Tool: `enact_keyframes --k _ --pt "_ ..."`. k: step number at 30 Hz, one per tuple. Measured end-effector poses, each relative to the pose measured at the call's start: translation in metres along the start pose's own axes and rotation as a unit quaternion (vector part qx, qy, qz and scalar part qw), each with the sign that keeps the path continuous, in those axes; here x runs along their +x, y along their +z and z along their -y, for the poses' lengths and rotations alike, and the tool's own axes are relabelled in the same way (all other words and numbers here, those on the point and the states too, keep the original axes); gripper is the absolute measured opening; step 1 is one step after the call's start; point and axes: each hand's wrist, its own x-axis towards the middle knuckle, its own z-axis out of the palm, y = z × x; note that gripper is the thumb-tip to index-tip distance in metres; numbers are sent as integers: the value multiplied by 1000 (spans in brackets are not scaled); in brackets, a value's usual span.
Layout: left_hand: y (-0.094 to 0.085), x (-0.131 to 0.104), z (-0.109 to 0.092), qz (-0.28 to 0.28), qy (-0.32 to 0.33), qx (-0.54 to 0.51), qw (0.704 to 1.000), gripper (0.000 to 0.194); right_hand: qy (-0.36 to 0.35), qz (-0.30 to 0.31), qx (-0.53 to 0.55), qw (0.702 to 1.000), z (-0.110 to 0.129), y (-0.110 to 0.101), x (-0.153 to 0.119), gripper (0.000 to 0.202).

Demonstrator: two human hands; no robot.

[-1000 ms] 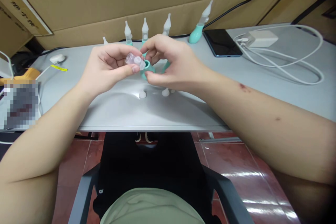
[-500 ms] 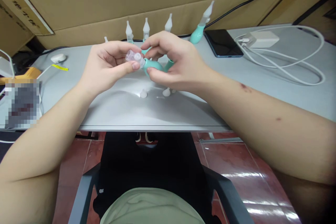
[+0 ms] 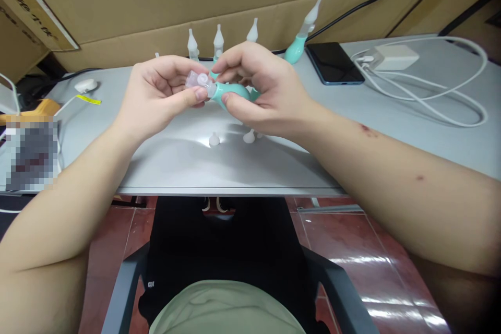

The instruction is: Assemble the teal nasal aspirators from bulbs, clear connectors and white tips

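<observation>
Between thumb and fingers, my left hand point(image 3: 156, 94) pinches a clear plastic piece point(image 3: 198, 81). Its right end meets the neck of a teal bulb point(image 3: 234, 92), which my right hand point(image 3: 270, 86) grips by its round body. Behind my hands stand several finished-looking teal bulbs with white tips, such as one tip at the left point(image 3: 192, 44), one beside it point(image 3: 218, 42) and one further right point(image 3: 252, 30). Another teal bulb point(image 3: 295, 50) leans at the back right. Two small white tips lie in front, one on the left point(image 3: 214, 139) and one on the right point(image 3: 249, 136).
A black phone point(image 3: 334, 63) lies on the grey table point(image 3: 176, 167) at the right, beside a white charger point(image 3: 395, 57) with a looped cable. At the left are a white round object point(image 3: 85, 86) and an orange object point(image 3: 45, 109). Cardboard point(image 3: 136, 5) stands behind.
The clear piece and teal bulb have shifted slightly and lie more level. More of the bulb's body shows beside my right thumb. Both hands keep their hold.
</observation>
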Motion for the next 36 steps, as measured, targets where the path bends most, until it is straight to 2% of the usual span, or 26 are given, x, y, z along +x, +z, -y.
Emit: enact_keyframes --k 3,5,8,11,14,19,21,27,33,36 --pt "-4 2 10 28 33 -17 999 48 46 -6 1 999 3 1 1 23" --pt "-6 3 16 30 49 -29 998 46 28 -16 10 999 4 1 2 19" --pt "-7 2 20 21 32 -18 999 49 4 -14 19 1000 2 1 2 18" --pt "-9 1 21 25 3 -2 1000 60 13 3 4 1000 0 1 1 20" --pt "-10 1 19 28 -23 4 999 69 27 18 -6 999 -2 1 0 21" --pt "1 -2 4 -28 -33 -9 999 64 44 18 -11 999 -5 2 1 26" --pt "5 -4 -1 -39 -46 -22 998 60 47 13 -18 999 -3 2 1 22" --pt "5 -5 -2 -15 -27 -27 999 56 -14 -33 18 999 5 3 1 13" --pt "4 -5 -4 -25 -72 -19 997 52 42 6 -12 999 -1 2 1 24" --pt "2 -6 0 -16 -55 -26 998 52 16 5 -12 1000 -4 3 0 21"
